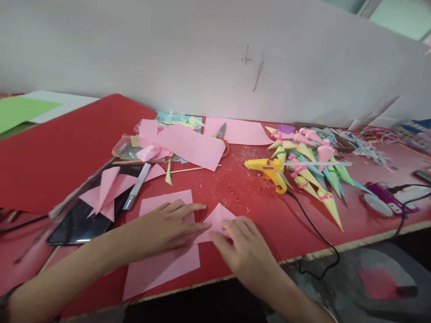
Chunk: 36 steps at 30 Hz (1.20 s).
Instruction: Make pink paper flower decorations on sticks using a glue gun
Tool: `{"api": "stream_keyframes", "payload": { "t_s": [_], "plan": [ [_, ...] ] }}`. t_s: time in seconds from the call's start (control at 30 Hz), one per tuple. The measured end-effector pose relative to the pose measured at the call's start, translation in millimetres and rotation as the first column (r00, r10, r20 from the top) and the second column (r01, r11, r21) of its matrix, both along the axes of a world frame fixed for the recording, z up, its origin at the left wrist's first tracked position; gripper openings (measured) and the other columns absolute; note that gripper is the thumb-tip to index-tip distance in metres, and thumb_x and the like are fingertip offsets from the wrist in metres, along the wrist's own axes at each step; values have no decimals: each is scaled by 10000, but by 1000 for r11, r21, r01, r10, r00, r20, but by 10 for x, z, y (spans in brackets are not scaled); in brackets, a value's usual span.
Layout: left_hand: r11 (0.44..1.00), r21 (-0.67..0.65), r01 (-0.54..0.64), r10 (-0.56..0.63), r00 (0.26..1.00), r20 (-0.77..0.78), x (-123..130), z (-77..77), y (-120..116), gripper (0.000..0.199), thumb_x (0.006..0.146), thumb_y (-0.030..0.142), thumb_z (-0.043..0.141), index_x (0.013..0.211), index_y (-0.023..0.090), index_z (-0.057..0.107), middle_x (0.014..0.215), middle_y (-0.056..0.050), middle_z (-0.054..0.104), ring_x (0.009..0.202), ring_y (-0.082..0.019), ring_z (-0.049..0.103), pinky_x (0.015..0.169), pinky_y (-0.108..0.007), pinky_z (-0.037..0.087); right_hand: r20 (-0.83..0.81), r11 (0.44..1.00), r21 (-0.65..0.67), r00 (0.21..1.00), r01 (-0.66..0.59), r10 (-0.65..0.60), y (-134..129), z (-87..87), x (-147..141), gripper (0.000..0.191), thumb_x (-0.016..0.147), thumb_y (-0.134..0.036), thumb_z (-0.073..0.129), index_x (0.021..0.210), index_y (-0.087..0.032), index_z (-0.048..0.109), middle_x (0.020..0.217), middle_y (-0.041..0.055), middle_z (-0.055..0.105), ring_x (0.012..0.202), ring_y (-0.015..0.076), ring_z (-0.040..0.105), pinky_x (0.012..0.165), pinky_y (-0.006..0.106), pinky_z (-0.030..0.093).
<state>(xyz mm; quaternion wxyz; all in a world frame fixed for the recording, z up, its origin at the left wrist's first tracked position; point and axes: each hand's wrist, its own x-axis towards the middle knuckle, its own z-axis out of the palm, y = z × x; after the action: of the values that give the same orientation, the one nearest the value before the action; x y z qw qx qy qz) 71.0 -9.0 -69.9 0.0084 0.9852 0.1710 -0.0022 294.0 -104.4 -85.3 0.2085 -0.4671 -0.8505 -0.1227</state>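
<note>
A small folded pink paper (219,216) lies on the red table near its front edge, its pointed corner facing the wall. My left hand (168,224) lies over a larger pink sheet (161,269), fingers apart, with its fingertips at the left side of the folded paper. On the right side, my right hand (243,244) bends its fingers onto the same paper, thumb and index close together at its surface. The paper's lower right part is hidden under this hand.
A yellow glue gun (269,169) with a trailing cord lies right of centre, beside several paper cones (306,157). Orange-handled scissors (222,134), a marker (136,188), a phone (81,224) and pink scraps lie behind and left.
</note>
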Motion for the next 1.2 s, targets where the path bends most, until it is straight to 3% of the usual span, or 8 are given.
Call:
{"api": "stream_keyframes", "payload": {
  "t_s": [0.1, 0.33, 0.63, 0.93, 1.2],
  "plan": [
    [999, 24, 34, -34, 999, 18, -3, -24, 15, 538, 891, 254, 508, 1386, 380, 340, 1363, -78, 489, 1155, -246, 506, 906, -349, 409, -12, 991, -101, 996, -85, 85, -34, 21, -101, 160, 865, -229, 558, 1019, -203, 594, 871, 42, 611, 749, 178, 517, 704, 310, 393],
    [1000, -1, 25, -25, 999, 38, -21, -37, 31, 571, 871, 248, 540, 1386, 388, 339, 1364, -83, 483, 1128, -249, 512, 918, -364, 407, -19, 972, -206, 994, -110, 109, -26, 65, -98, 289, 859, -380, 577, 1115, -246, 587, 948, 35, 643, 810, 206, 547, 715, 337, 423],
    [997, -77, 6, -4, 1000, 22, -15, 2, 54, 526, 907, 323, 481, 1389, 438, 306, 1380, -26, 464, 1055, -223, 530, 904, -338, 402, -102, 980, -199, 994, 26, -47, -210, 50, 358, 292, 890, -415, 500, 1110, -285, 642, 1038, 76, 655, 955, 243, 579, 804, 384, 484],
    [982, -184, -30, 31, 999, 7, -13, 47, 81, 499, 891, 348, 501, 1359, 454, 363, 1385, -15, 479, 1091, -258, 534, 932, -372, 407, -69, 970, -190, 983, 154, -169, -370, -16, 724, 286, 910, -326, 456, 1109, -282, 656, 1137, 97, 631, 1010, 254, 598, 781, 414, 547],
    [954, -276, -118, 132, 991, 33, -41, -29, 31, 543, 893, 352, 488, 1408, 346, 316, 1390, -41, 484, 1215, -244, 476, 1014, -381, 366, -82, 968, -171, 976, 185, -201, -419, -58, 709, 317, 854, -203, 478, 1107, -263, 659, 1087, 87, 647, 1006, 240, 602, 809, 394, 540]
  ]
}}
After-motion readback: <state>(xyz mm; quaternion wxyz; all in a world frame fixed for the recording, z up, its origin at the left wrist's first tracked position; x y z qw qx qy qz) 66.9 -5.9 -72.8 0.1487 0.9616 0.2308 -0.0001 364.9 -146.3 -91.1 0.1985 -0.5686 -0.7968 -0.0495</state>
